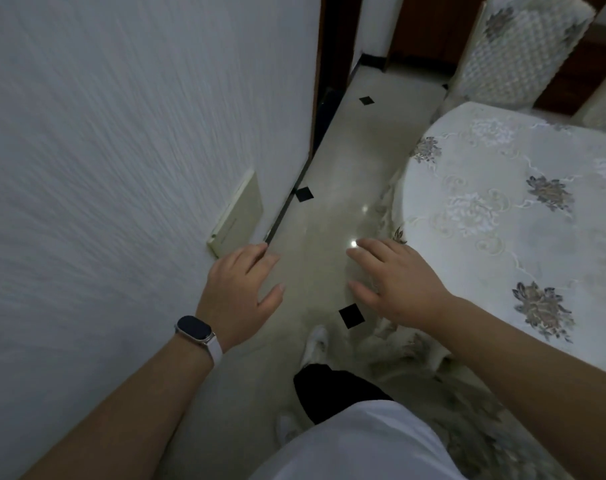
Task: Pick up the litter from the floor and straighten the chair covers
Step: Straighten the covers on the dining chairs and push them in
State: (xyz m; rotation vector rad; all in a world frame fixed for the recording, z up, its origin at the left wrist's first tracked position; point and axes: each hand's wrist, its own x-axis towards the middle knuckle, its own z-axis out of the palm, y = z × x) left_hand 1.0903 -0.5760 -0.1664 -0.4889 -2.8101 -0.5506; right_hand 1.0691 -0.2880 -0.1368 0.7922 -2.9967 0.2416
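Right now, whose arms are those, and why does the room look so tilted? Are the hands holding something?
There is just one picture. It comes from a camera worn on a person's head, looking forward and down, so you see what they see. Its wide lens probably makes the room look tilted. The arms are that person's own. The left hand, with a watch on its wrist, and the right hand are both spread open and hold nothing. Below them is a shiny pale floor with small black diamond tiles, and a white shoe. On the left is a white wall. On the right is a flowery lace tablecloth, and behind it a patterned chair cover. I see no litter on this bit of floor.
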